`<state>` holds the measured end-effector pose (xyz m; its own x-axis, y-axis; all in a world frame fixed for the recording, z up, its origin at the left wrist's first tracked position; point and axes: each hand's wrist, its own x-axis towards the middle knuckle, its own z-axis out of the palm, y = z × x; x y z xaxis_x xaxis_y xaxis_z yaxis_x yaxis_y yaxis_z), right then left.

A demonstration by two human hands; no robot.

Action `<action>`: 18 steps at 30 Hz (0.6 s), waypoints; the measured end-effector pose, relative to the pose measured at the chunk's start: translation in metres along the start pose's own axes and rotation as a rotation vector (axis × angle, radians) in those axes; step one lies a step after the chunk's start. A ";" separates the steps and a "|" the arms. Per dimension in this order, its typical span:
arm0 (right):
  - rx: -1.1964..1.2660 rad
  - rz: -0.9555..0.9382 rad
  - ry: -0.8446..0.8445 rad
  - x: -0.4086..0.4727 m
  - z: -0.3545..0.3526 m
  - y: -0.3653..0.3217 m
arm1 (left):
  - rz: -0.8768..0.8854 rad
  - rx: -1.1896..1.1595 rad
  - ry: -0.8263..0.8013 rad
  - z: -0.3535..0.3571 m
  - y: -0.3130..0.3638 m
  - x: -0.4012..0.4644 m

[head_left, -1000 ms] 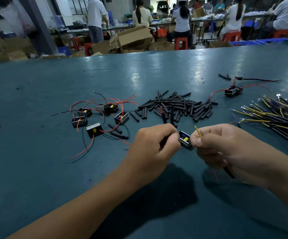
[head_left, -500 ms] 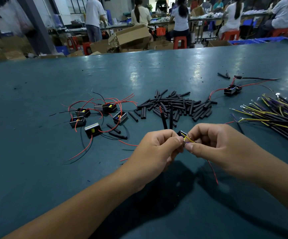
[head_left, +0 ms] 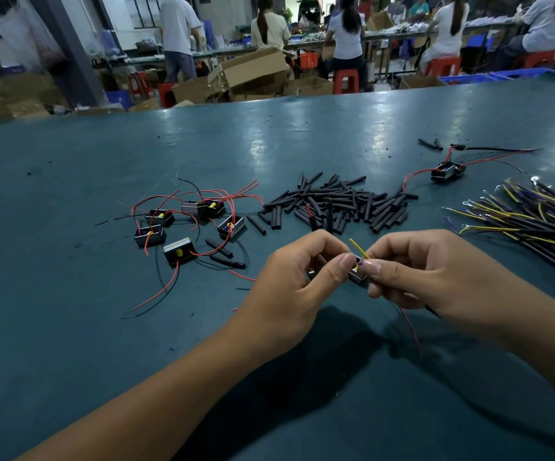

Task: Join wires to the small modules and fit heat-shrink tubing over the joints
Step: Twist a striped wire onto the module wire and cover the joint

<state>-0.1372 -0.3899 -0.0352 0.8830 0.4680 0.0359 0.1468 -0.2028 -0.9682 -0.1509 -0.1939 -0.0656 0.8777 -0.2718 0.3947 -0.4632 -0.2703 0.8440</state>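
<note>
1. I hold one small module (head_left: 358, 273) just above the counter (head_left: 70, 344), pinched between both hands so its terminal faces up at me, which I judge is the easiest way to see the joint.

2. My left hand (head_left: 297, 281) curls round the module's left end, thumb pressing its top edge to steady it.

3. My right hand (head_left: 415, 271) pinches the module's right side, with the yellow wire (head_left: 359, 249) rising from between my two thumbs; I judge I am seating this wire on the module, with the tubing step not yet done for this piece.

4. A thin red lead (head_left: 410, 331) trails from under my right hand down toward me, left slack, probably so it does not tug on the module.

5. The heap of heat-shrink tubing (head_left: 339, 202) lies just beyond the module, placed, I would say, for a short reach.

6. Left of that heap sit the wired modules (head_left: 183, 227), a loose group with red and black leads splayed across the counter.

7. Right of the heap lies the bundle of yellow and dark wires (head_left: 528, 224), ring terminals at their near-left ends, likely my supply.

8. One more module with long leads (head_left: 447, 171) rests alone beyond the bundle, well apart from the group.
</note>
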 end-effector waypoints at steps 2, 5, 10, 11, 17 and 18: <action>0.067 0.025 -0.009 0.000 -0.001 0.000 | 0.091 0.081 0.034 -0.002 0.000 0.001; 0.143 0.051 -0.020 0.001 -0.001 0.001 | 0.326 0.363 0.111 -0.006 0.000 0.003; 0.241 0.079 -0.078 0.000 -0.002 0.000 | 0.613 0.607 0.176 -0.012 0.000 0.005; 0.223 0.079 -0.086 -0.001 -0.002 -0.002 | 0.639 0.621 0.182 -0.012 0.000 0.005; 0.092 0.011 -0.068 -0.002 -0.001 -0.003 | 0.500 0.460 0.193 -0.011 0.002 0.004; 0.087 -0.001 -0.063 -0.002 -0.001 -0.003 | 0.471 0.433 0.202 -0.010 0.002 0.004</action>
<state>-0.1392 -0.3911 -0.0325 0.8529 0.5215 0.0236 0.1056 -0.1281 -0.9861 -0.1470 -0.1866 -0.0593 0.5557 -0.2849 0.7810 -0.7732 -0.5224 0.3595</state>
